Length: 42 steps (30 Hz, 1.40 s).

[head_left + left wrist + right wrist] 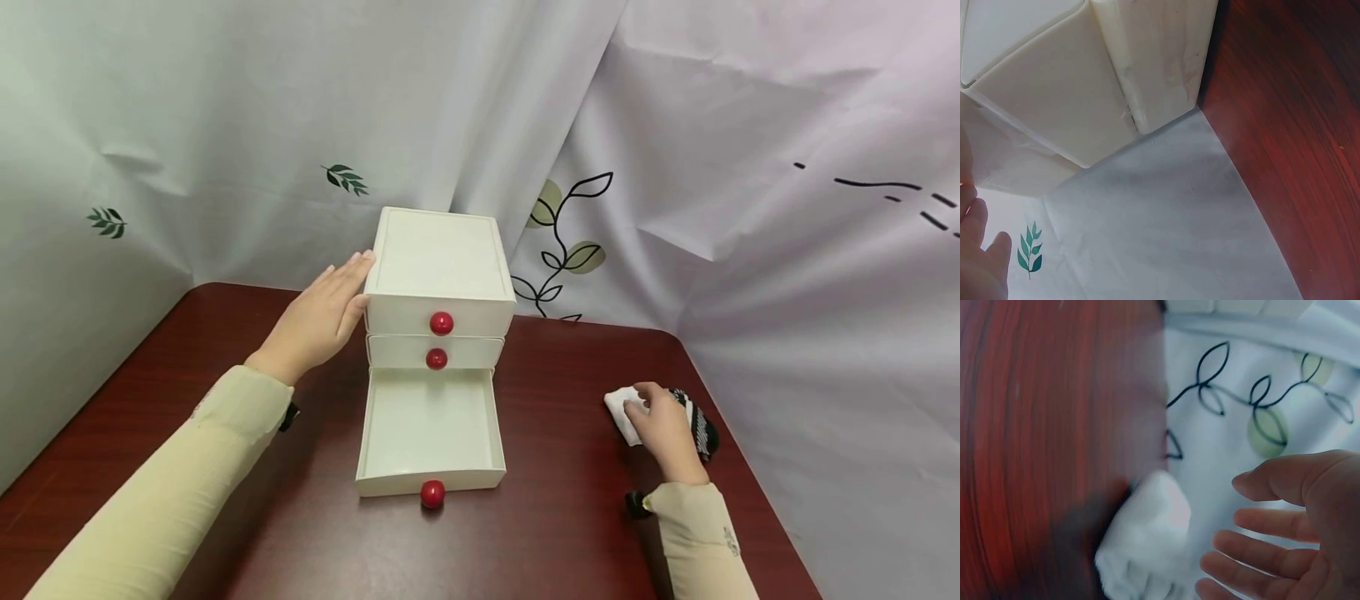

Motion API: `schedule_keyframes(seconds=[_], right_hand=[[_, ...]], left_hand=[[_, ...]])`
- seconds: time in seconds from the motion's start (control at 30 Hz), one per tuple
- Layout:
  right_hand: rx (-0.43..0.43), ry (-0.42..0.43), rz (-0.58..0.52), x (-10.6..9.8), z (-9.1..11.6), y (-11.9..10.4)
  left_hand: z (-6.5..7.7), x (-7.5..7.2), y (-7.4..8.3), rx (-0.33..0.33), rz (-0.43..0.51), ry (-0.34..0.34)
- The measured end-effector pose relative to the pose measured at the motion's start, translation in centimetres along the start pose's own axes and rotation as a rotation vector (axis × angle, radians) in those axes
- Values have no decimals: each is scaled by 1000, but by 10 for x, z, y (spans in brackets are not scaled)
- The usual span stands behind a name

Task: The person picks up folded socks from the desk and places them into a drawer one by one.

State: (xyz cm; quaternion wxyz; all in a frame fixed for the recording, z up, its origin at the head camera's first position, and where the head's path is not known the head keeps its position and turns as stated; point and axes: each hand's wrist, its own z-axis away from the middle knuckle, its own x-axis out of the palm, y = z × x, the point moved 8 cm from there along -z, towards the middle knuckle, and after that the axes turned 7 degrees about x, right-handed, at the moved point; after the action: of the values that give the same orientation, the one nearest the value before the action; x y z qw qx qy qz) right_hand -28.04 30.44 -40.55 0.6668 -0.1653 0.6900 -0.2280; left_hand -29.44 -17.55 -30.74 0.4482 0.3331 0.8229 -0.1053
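1. Left hand: flattened, fingers straight, laid along the left side of the white drawer unit; grips nothing. Probable role: bracing. A hard sideways push could slide or twist the unit on the tabletop.
2. Right hand: fingers loosely bent, thumb apart from them, over the folded white cloth. The wrist view shows no grip; whether a fingertip touches the cloth, cannot tell.
3. White cloth: on the tabletop, right of the drawer unit and well apart from it. A shallow pinch might catch only an upper fold, letting the cloth open out or slip.
4. Striped black-and-white fabric: just beyond the right hand, near the table's right edge; partly hidden. Whether it joins the cloth is unclear. If separate, a careless outward sweep could knock it over the edge.
5. Bottom drawer: pulled out, its red knob foremost; both drawers above are closed. Downward load on the extended front may tilt the unit; a sleeve catching the rim could shift the drawer.
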Motion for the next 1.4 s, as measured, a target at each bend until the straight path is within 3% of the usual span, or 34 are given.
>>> schedule_keyframes(seconds=[0.27, 0.47, 0.73, 1.03, 1.4], right_hand=[[38, -69, 116, 4, -19, 14], [74, -90, 133, 8, -27, 20], [56, -94, 173, 9, -32, 17], [87, -181, 109, 14, -28, 13], [115, -206, 39, 18, -25, 13]], left_hand=[[0, -3, 1, 12, -42, -14], [0, -3, 2, 13, -39, -13], [-1, -3, 2, 17, -37, -2], [0, -2, 1, 10, -31, -4], [0, -3, 3, 14, -27, 5]])
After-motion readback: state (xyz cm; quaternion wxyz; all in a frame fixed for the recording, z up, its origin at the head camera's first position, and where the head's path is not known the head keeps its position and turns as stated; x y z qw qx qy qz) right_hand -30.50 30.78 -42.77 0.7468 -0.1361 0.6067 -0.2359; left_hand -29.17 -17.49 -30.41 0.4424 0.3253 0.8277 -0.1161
